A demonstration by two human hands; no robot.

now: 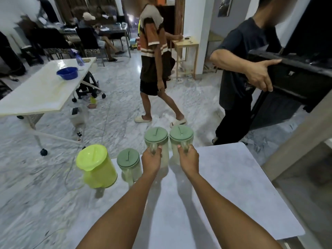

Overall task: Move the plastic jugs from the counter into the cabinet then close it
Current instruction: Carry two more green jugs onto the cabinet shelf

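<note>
Several plastic jugs stand along the far edge of a pale grey counter (224, 186). My left hand (151, 161) is wrapped around the handle of a clear jug with a sage-green lid (156, 136). My right hand (188, 160) grips the handle of a matching clear jug (181, 134) right beside it. Left of them stands a shorter clear jug with a sage-green lid (128, 159), untouched. At the counter's left corner sits a lime-green jug with a lime lid (96, 165). No cabinet is identifiable in view.
Beyond the counter is a marble floor. One person walks past (152, 56) and another at the right carries a black box (296, 76). A white rolling table (45, 90) with a blue bowl (67, 73) stands at the left. A beige wall edge (294, 141) rises at the right.
</note>
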